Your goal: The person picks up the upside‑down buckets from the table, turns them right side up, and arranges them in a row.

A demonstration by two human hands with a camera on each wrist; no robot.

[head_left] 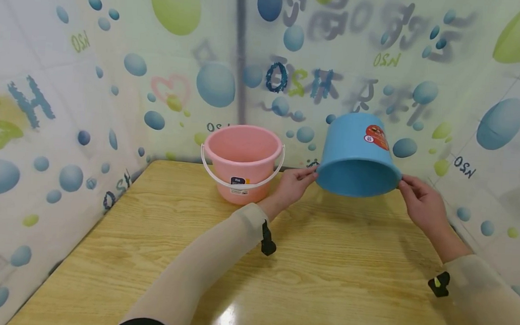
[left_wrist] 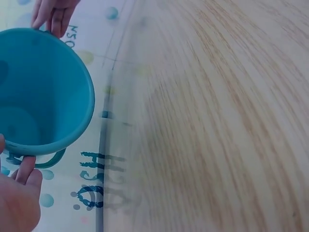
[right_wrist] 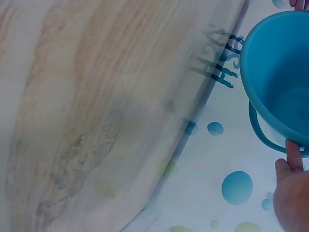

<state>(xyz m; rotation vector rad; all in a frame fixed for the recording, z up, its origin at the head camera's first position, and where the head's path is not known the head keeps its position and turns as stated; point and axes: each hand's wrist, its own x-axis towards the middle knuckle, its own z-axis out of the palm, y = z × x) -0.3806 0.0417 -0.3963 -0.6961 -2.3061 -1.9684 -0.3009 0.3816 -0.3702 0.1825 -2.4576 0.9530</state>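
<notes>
A blue bucket is held in the air over the table, tipped over so that its mouth faces down and toward me. My left hand pinches the rim on one side, and my right hand pinches the opposite side. Both wrist views look into the hollow inside of the bucket, where I see no contents. Its blue handle hangs behind the rim in the right wrist view. Beside my left hand, a pink bucket stands upright with its white handle lowered across the front.
Beneath the buckets is a wood-grain table. A printed curtain with blue and green spots and lettering rises behind the table and along both sides. Close behind the pink bucket lies the table's back edge.
</notes>
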